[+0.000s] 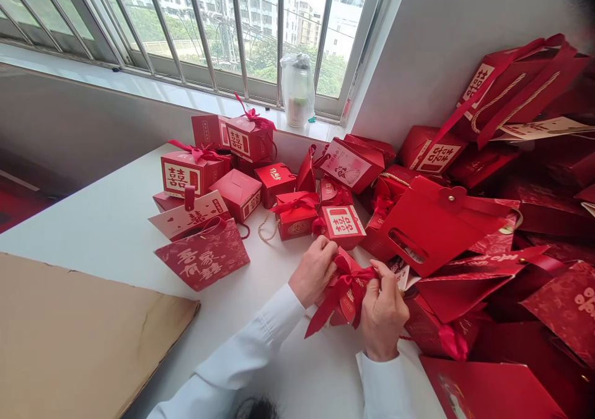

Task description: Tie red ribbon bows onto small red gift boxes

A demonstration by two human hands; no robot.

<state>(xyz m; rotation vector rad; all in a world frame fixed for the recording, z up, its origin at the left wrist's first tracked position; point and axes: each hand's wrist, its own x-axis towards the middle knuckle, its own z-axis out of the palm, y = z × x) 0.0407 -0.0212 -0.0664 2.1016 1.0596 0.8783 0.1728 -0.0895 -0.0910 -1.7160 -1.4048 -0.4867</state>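
A small red gift box point(344, 310) stands on the white table in front of me, with a red ribbon point(349, 279) tied in a bow on its top. One ribbon tail hangs down toward the lower left. My left hand point(315, 271) is closed at the left side of the bow, its fingertips pinching the ribbon. On the other side, my right hand point(383, 312) pinches the right loop between thumb and fingers. My fingers hide part of the box and the knot.
Several small red boxes point(236, 194) stand behind, beside a red bag with white lettering point(203, 255). A heap of red bags and boxes point(446, 220) crowds the right. A cardboard box point(79, 338) covers the front left. On the windowsill stands a plastic-wrapped cup point(297, 93).
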